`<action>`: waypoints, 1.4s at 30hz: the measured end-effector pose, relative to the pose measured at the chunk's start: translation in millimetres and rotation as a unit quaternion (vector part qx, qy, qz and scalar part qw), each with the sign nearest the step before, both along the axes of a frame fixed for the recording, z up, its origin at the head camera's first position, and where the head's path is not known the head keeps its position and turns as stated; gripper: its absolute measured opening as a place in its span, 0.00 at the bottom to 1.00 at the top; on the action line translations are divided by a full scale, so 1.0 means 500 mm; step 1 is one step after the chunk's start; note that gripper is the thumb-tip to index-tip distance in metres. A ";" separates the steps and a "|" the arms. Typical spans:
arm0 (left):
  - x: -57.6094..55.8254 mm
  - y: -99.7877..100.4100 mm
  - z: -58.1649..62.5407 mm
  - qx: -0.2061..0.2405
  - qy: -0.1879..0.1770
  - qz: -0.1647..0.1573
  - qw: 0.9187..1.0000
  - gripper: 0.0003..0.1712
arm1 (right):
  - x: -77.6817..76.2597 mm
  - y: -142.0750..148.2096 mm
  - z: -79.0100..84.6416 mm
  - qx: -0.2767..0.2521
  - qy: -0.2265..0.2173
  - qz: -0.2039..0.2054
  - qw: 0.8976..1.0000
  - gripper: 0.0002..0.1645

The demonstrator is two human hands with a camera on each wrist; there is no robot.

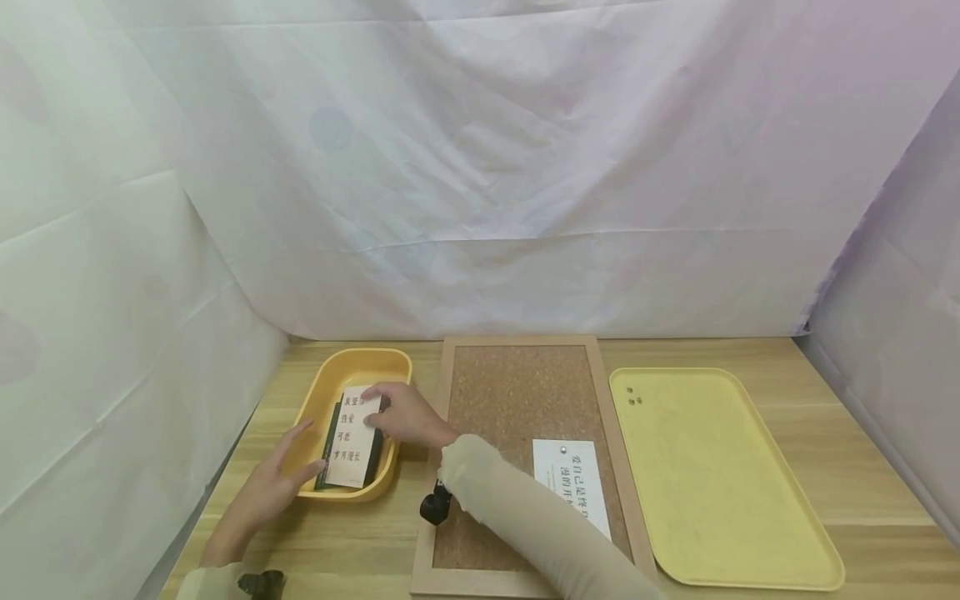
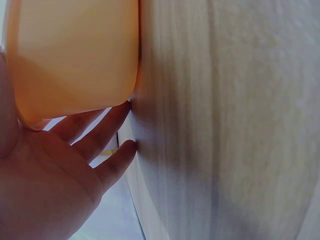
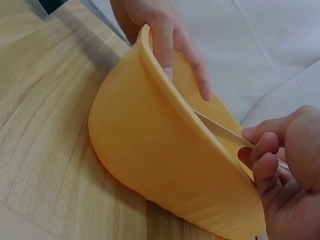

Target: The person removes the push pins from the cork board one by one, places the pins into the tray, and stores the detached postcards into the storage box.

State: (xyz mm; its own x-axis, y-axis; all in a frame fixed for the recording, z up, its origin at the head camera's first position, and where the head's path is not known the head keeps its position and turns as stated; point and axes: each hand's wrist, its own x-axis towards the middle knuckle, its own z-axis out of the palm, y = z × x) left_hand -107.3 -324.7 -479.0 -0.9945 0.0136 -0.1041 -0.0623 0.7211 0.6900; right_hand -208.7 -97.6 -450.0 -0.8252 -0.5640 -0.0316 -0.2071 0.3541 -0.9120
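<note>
A white card (image 1: pixel 352 429) with red handwritten-style characters lies over darker cards (image 1: pixel 327 446) in a yellow plastic bin (image 1: pixel 308 408). My right hand (image 1: pixel 405 417) pinches the white card at its upper right edge; in the right wrist view the card (image 3: pixel 222 131) shows edge-on between thumb and fingers. My left hand (image 1: pixel 262 492) holds the bin at its near left corner. Its thumb reaches over the rim near the cards, and in the left wrist view several fingers (image 2: pixel 112 122) lie along the outside of the bin wall (image 2: pixel 75 60).
Right of the bin lies a wood-framed cork board (image 1: pixel 525 383), with a white printed card (image 1: pixel 553 475) pinned on it, partly covered by my right sleeve. Farther right is a yellow tray (image 1: pixel 720 475) with several small pins (image 1: pixel 632 401) near its far left corner. White cloth (image 1: pixel 525 167) hangs behind.
</note>
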 end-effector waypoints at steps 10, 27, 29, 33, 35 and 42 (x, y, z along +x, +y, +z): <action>-0.001 -0.001 -0.005 0.005 0.001 0.001 1.000 0.44 | -0.002 -0.004 -0.010 0.006 -0.010 -0.001 1.000 0.22; 0.001 0.002 -0.003 0.012 0.003 0.002 1.000 0.43 | -0.002 -0.002 -0.008 0.001 0.004 -0.001 1.000 0.24; 0.002 0.002 -0.002 0.015 0.001 0.001 1.000 0.43 | -0.002 -0.001 -0.009 -0.005 0.009 0.003 1.000 0.24; 0.002 0.003 0.000 0.019 0.000 0.001 1.000 0.43 | -0.001 0.000 -0.008 -0.010 0.011 0.005 1.000 0.24; 0.002 0.004 0.000 0.019 0.000 0.002 1.000 0.43 | -0.001 0.001 -0.008 -0.011 0.009 0.005 1.000 0.24; 0.001 0.002 -0.002 0.016 0.005 0.005 1.000 0.43 | -0.002 0.001 -0.009 -0.017 0.010 0.002 1.000 0.24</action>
State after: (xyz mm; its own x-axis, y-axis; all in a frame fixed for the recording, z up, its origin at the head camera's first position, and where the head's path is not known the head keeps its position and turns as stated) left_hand -106.8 -323.5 -480.0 -0.9956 0.0071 -0.0936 -0.0621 0.6982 0.7132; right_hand -209.5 -97.3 -454.6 -0.8231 -0.5679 0.0047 -0.2276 0.3223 -0.9189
